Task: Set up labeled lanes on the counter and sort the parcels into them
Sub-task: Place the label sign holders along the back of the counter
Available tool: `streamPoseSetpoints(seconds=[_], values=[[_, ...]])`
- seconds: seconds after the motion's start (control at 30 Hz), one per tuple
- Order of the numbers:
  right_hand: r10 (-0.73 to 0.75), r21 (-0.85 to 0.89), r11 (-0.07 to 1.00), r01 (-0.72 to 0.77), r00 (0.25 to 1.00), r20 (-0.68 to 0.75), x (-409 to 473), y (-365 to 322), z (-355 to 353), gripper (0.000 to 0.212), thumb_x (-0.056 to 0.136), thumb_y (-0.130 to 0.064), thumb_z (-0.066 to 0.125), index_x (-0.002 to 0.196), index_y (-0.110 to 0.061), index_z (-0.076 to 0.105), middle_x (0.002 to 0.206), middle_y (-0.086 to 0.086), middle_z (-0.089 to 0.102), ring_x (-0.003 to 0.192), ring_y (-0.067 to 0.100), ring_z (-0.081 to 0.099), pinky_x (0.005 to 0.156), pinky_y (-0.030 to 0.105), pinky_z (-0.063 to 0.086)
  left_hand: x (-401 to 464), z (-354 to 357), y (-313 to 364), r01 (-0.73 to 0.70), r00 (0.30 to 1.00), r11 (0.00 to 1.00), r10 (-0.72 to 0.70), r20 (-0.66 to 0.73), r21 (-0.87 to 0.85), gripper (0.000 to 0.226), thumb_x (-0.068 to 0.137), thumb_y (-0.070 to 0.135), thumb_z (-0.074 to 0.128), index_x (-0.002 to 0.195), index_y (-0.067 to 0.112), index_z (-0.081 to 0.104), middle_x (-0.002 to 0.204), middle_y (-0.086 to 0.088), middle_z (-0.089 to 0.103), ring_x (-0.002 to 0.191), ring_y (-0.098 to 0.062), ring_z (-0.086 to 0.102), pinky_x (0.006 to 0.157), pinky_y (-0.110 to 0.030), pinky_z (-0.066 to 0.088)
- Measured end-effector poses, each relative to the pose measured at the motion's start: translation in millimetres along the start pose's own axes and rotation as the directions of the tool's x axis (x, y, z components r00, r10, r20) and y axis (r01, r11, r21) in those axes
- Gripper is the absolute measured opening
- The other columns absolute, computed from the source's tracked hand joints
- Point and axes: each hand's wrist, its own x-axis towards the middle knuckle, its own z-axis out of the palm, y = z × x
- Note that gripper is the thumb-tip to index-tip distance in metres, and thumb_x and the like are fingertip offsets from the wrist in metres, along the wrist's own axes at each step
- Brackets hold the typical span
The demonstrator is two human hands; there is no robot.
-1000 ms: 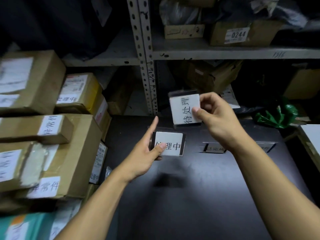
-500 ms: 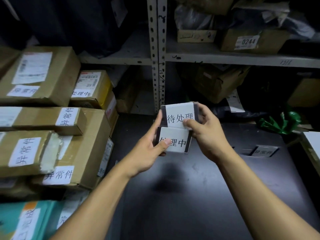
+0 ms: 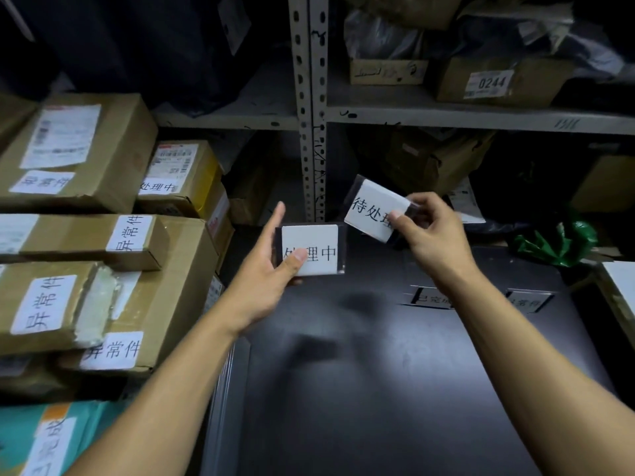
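Bare tabletop point(image 3: 360, 389) lies open toward six o'clock; stacked parcels point(image 3: 103, 286) wall nine o'clock, two flat labels point(image 3: 481, 300), seemingly, at two.

Mostly brown, black and white in here

The bench point(image 3: 378, 389) is plain glossy black. Both label cards point(image 3: 311, 250) point(image 3: 372, 214) are white with black characters, sitting in dark sleeves. The stacked parcels point(image 3: 165, 304) are brown cardboard with white stickers printed in black, one box point(image 3: 206, 173) has a yellow side, and a teal mailer point(image 3: 20, 438) has an orange patch. Shelving point(image 3: 311, 108) is pale grey with punched holes, plus a bright green bag point(image 3: 563, 242).
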Motion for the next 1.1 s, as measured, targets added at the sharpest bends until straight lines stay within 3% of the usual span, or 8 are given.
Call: streamPoseSetpoints(seconds=[0.27, 0.37, 0.53, 0.7, 0.8, 0.87, 0.93, 1.1], values=[[0.123, -0.483, 0.876, -0.007, 0.971, 0.207, -21.8, 74.7, 30.9, 0.021, 0.092, -0.023, 0.069, 0.111, -0.014, 0.064, 0.108, 0.006, 0.071, 0.100, 0.025, 0.065, 0.082, 0.031, 0.049, 18.4, -6.0, -5.1, 0.041, 0.999, 0.999, -0.041, 0.008, -0.026, 0.103, 0.078, 0.035, 0.063, 0.158, 0.026, -0.002, 0.148, 0.011, 0.045, 0.124, 0.007, 0.050, 0.115, -0.026, 0.033], [0.157, -0.576, 0.817, 0.007, 0.959, 0.234, -20.9, 91.6, 42.7, 0.020, 0.094, -0.022, 0.066, 0.112, -0.013, 0.062, 0.110, 0.009, 0.070, 0.100, 0.031, 0.062, 0.074, 0.032, 0.043, 25.1, -7.7, -13.1, 0.038, 0.999, 0.999, -0.038, 0.000, -0.028, 0.103, 0.082, 0.036, 0.066, 0.158, 0.017, -0.001, 0.132, 0.026, 0.053, 0.115, 0.018, 0.052, 0.116, -0.024, 0.029], [0.199, -0.629, 0.778, -0.012, 0.953, 0.228, -17.4, 111.7, 51.9, 0.016, 0.096, -0.023, 0.062, 0.109, -0.013, 0.061, 0.109, 0.009, 0.069, 0.102, 0.031, 0.062, 0.072, 0.033, 0.041, 30.9, -18.6, -25.5, 0.023, 0.999, 1.000, -0.023, -0.043, -0.012, 0.060, 0.087, 0.029, 0.061, 0.140, 0.012, 0.042, 0.125, 0.004, 0.067, 0.124, -0.012, 0.059, 0.113, -0.034, 0.040], [0.245, -0.650, 0.759, -0.020, 0.935, 0.257, -13.2, 115.5, 60.2, 0.023, 0.095, -0.022, 0.063, 0.116, -0.014, 0.061, 0.117, 0.010, 0.068, 0.112, 0.030, 0.060, 0.082, 0.034, 0.047, 35.3, -23.6, -32.3, 0.063, 0.998, 0.998, -0.062, -0.028, 0.018, 0.049, 0.087, 0.031, 0.063, 0.132, 0.024, 0.044, 0.120, 0.019, 0.068, 0.121, 0.000, 0.057, 0.106, -0.020, 0.042], [0.135, -0.480, 0.877, -0.013, 0.966, 0.221, -10.3, 82.7, 65.1, 0.041, 0.097, -0.019, 0.056, 0.138, -0.014, 0.055, 0.137, 0.004, 0.059, 0.131, 0.022, 0.048, 0.104, 0.028, 0.038, 39.4, -24.9, -33.5, 0.085, 0.996, 0.996, -0.084, -0.016, 0.017, 0.046, 0.095, 0.024, 0.062, 0.136, 0.027, 0.040, 0.122, 0.018, 0.063, 0.115, 0.011, 0.056, 0.097, -0.011, 0.043], [0.193, -0.101, 0.979, -0.175, 0.956, 0.219, -14.6, 41.8, 74.9, 0.044, 0.103, -0.025, 0.048, 0.147, -0.019, 0.047, 0.140, -0.006, 0.052, 0.130, 0.011, 0.047, 0.108, 0.024, 0.034, 41.6, -26.2, -33.0, 0.092, 0.996, 0.995, -0.092, 0.001, 0.028, 0.041, 0.093, 0.021, 0.056, 0.132, 0.028, 0.041, 0.121, 0.020, 0.059, 0.109, 0.016, 0.057, 0.090, -0.007, 0.044], [0.286, 0.273, 0.876, -0.398, 0.884, 0.371, -21.2, 9.6, 90.5, 0.042, 0.106, -0.032, 0.040, 0.145, -0.018, 0.047, 0.140, -0.007, 0.052, 0.128, 0.008, 0.049, 0.110, 0.031, 0.039, 44.0, -27.1, -33.3, 0.118, 0.993, 0.992, -0.119, 0.007, 0.042, 0.054, 0.093, 0.030, 0.063, 0.140, 0.021, 0.039, 0.125, 0.015, 0.061, 0.114, 0.009, 0.057, 0.097, -0.014, 0.045], [0.341, 0.228, 0.880, -0.417, 0.888, 0.310, -25.6, 0.9, 131.8, 0.064, 0.098, -0.068, 0.028, 0.090, -0.019, 0.070, 0.101, 0.001, 0.075, 0.095, 0.014, 0.067, 0.087, 0.034, 0.049, 52.2, -29.9, -39.1, 0.308, 0.950, 0.951, -0.308, -0.043, -0.009, 0.080, 0.078, 0.081, 0.053, 0.139, 0.028, 0.052, 0.135, 0.006, 0.061, 0.128, -0.009, 0.054, 0.115, -0.037, 0.035]])
